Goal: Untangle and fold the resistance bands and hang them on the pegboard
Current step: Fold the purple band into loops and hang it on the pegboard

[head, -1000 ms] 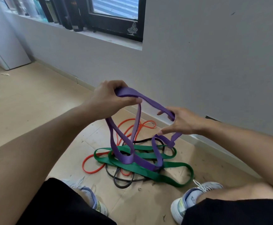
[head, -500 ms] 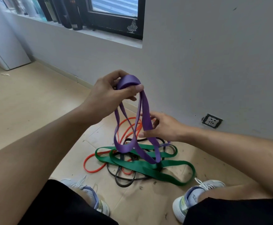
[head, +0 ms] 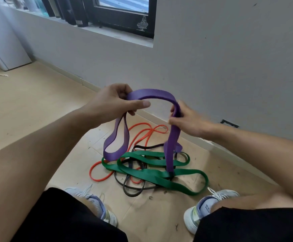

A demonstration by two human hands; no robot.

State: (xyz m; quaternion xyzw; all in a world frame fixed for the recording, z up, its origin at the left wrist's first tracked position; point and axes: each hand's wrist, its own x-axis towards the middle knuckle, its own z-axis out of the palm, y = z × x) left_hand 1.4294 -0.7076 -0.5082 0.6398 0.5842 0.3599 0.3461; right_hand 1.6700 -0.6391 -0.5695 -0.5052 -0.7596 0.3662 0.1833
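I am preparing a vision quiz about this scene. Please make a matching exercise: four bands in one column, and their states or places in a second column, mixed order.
Bands:
1. purple band
2. green band
3. orange band
4. black band

States:
A. thin, dark, on the floor, loop nearest the shoes
B. held up by both hands
C. wide, flat on the floor
D. thin, bright, loops reaching toward the wall

Pairs: 1-B, 2-C, 3-D, 4-A

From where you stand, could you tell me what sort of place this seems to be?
Probably a plain indoor room at home or a small studio, not a gym: a pale wood floor, a grey wall with a power socket near its base, and bottles lined along a windowsill.
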